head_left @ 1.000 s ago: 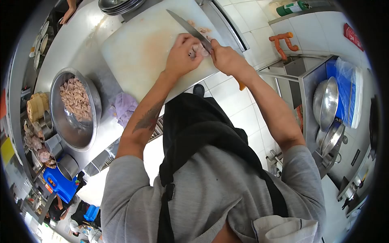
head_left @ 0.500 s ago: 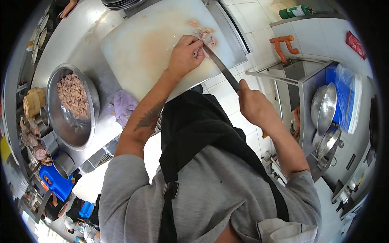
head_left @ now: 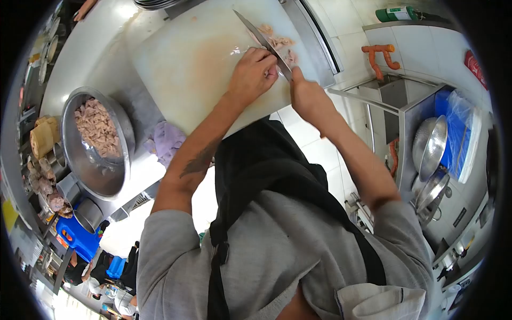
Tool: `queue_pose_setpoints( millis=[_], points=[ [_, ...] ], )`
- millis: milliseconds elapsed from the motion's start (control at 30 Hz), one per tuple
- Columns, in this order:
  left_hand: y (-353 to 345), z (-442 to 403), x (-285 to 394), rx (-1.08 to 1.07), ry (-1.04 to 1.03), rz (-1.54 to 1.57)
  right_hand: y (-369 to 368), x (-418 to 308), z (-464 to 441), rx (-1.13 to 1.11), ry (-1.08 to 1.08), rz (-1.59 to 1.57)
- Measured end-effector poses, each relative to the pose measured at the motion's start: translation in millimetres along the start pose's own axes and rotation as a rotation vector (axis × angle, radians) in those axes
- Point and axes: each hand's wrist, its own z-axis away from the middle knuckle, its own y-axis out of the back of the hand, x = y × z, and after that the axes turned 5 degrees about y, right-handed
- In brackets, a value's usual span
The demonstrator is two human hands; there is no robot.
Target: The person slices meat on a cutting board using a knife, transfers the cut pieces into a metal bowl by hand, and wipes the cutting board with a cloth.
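My right hand (head_left: 310,102) is wrapped round the handle of a long kitchen knife (head_left: 260,40), whose blade slants up and left across the right part of a white cutting board (head_left: 184,69). Beside the blade, my left hand (head_left: 254,74) is closed with curled fingers, its knuckles close to the steel. What it pinches is mostly hidden. Cut pieces of pale raw meat (head_left: 281,41) lie on the board just beyond the knife. More chopped pale meat (head_left: 97,128) fills part of a large metal bowl (head_left: 101,184) to the left.
A purple cloth (head_left: 166,143) lies between bowl and board. Metal colanders (head_left: 430,146) stand on a rack at right, near orange pipes (head_left: 380,56). A blue jug (head_left: 77,237) is at lower left, with people beyond it. Another person's hand (head_left: 84,9) shows at top left.
My right hand has brought the knife forward and to the left, so its blade now reaches past my left hand over the board. My left hand stays closed at nearly the same place.
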Motion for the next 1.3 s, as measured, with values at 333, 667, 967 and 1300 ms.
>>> queue_pose_setpoints(
  millis=[333,667,967,1300],
  points=[
    [40.2,1.6,2.0,0.091,0.426,0.129,43.4,0.9,8.7,0.088,0.07,0.015],
    [29.1,-10.6,-14.0,-0.123,0.042,-0.164,55.8,-14.0,74.1,0.017,-0.166,0.001],
    [45.4,-39.8,-35.6,-0.029,-0.008,-0.451,51.8,-16.8,79.4,0.009,-0.163,-0.007],
    [13.5,7.2,10.8,-0.02,0.054,-0.097,48.4,-16.6,73.8,0.033,-0.107,0.044]
  ],
)
